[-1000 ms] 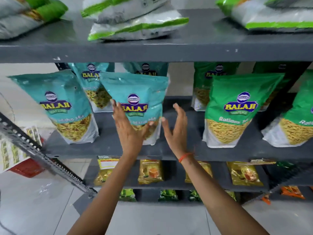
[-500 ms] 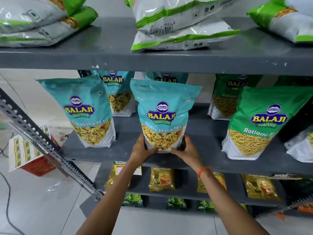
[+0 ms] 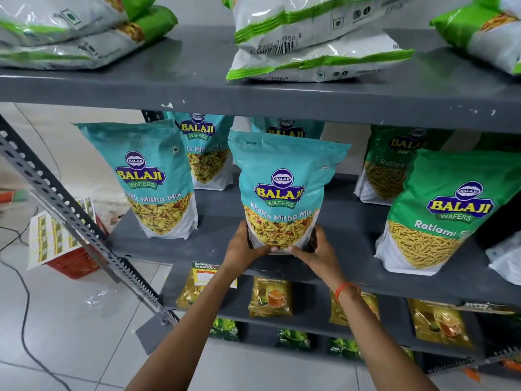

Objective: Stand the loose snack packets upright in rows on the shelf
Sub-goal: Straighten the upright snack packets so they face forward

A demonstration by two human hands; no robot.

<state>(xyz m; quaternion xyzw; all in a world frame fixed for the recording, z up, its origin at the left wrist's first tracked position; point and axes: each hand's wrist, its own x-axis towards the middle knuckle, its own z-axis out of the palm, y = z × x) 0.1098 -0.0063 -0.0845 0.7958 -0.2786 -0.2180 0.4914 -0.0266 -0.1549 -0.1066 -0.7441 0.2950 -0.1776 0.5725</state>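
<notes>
Two bare hands clamp the base of a teal Khatta Mitha Mix packet [image 3: 284,193] standing upright at the front edge of the grey middle shelf [image 3: 220,244]. The left hand [image 3: 245,249] presses the packet's lower left corner, the right hand [image 3: 318,252], an orange thread [image 3: 345,289] at its wrist, the lower right corner, thumbs meeting under the clear window. Left of that packet, apart from it, a second teal packet [image 3: 146,182] stands upright; two more teal packets stand behind it, toward the shelf's back. Right of it, a green Ratlami packet [image 3: 448,210] stands at the front, with another green one behind. Above the held packet, white-and-green bags [image 3: 310,43] lie flat on the top shelf. Below it, yellow tea packets [image 3: 270,297] line a lower shelf.
</notes>
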